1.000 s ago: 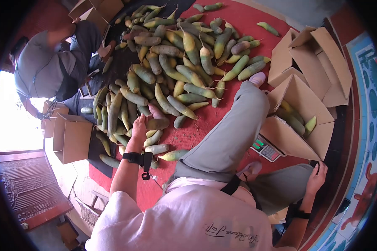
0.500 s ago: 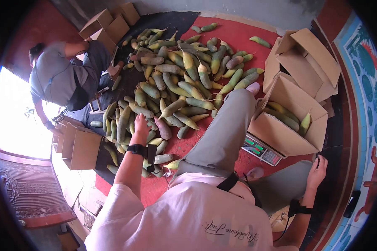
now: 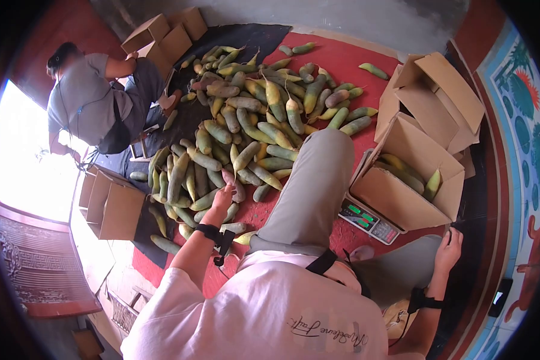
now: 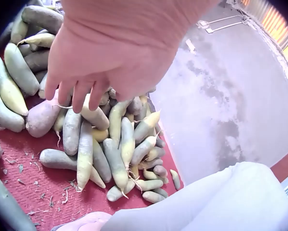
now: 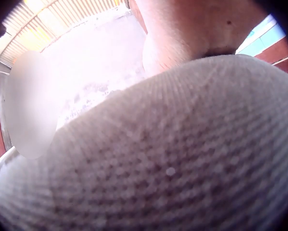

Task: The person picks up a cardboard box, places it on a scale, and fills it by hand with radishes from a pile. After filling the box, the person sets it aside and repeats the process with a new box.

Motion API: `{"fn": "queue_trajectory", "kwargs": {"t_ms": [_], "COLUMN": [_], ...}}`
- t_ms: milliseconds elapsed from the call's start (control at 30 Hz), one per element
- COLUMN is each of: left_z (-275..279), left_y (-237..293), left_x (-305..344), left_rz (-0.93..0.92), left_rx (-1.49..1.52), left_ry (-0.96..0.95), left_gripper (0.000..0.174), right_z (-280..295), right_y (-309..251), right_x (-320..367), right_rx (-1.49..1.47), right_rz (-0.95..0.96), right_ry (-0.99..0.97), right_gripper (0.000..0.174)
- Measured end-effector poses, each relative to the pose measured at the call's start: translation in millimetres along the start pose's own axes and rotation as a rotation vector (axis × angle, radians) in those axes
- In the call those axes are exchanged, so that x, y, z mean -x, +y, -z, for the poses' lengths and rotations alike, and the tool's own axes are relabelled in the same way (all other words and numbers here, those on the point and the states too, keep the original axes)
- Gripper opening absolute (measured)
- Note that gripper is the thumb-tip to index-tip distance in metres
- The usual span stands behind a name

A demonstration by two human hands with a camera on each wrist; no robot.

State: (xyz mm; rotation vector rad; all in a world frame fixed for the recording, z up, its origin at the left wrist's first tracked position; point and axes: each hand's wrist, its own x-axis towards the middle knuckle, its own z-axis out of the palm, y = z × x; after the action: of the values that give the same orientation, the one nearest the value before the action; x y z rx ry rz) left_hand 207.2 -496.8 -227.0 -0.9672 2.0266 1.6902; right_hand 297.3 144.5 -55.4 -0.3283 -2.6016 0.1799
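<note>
Just right of the left hand [image 3: 223,200], fingers straight and slightly apart, lies a plump reddish radish [image 4: 42,120], long axis slanting forward and leftward, contact unclear; the right hand [image 3: 449,250], grip unreadable, sits far off by a brown cardboard box [image 3: 402,198]; long green radishes [image 3: 177,179] crowd around on textured red matting [image 3: 265,210]

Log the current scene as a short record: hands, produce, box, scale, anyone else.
Left hand: fingers extended over the heap by a reddish radish; contact unclear
Right hand: rests at the right knee
Produce: green radishes heaped across the red mat and black mat
Box: open cardboard box on the scale, several radishes inside
Scale: digital scale, display lit green, digits unreadable
Other person: grey shirt, left of the heap
</note>
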Motion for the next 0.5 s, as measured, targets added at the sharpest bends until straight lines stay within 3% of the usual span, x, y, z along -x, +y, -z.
{"fn": "queue_trajectory", "kwargs": {"t_ms": [67,167,200,233,300,333,367,433,467,500], "left_z": [-5,-11,-2,5,10,13,9,6,12,27], "left_y": [-10,-7,-59,-74,-125,-138,-123,-141,-197,-255], "left_x": [4,31,-5,-7,-21,-12,3,10,-15,-36], "left_rz": [-0.161,-0.033,-0.146,-0.156,-0.315,-0.541,-0.422,-0.420,-0.410,-0.565], "left_rx": [-0.174,-0.369,-0.512,-0.753,-1.022,-1.444,-1.587,-1.726,-1.716,-1.751], "left_ry": [0.066,0.065,0.102,-0.059,-0.042,-0.142,-0.312,-0.412,-0.427,-0.415], "left_gripper": [0.044,0.039,0.038,0.036,0.030,0.024,0.022,0.023,0.023,0.023], "right_z": [1,-3,-4,-3,-4,-5,-6,-6,-6,-6], "right_y": [-2,2,3,3,6,7,9,10,9,9], "right_x": [0,0,0,-1,-1,-1,-1,-2,-2,-3], "right_rx": [-0.004,0.011,0.010,0.006,0.008,0.020,0.034,0.057,0.073,0.080], "right_rz": [-0.027,-0.002,0.014,0.008,0.014,0.017,0.019,0.027,0.023,0.030], "right_ry": [-0.024,-0.034,-0.052,-0.063,-0.090,-0.096,-0.103,-0.131,-0.139,-0.151], "right_gripper": [0.016,0.017,0.017,0.017,0.017,0.017,0.017,0.017,0.017,0.017]}}
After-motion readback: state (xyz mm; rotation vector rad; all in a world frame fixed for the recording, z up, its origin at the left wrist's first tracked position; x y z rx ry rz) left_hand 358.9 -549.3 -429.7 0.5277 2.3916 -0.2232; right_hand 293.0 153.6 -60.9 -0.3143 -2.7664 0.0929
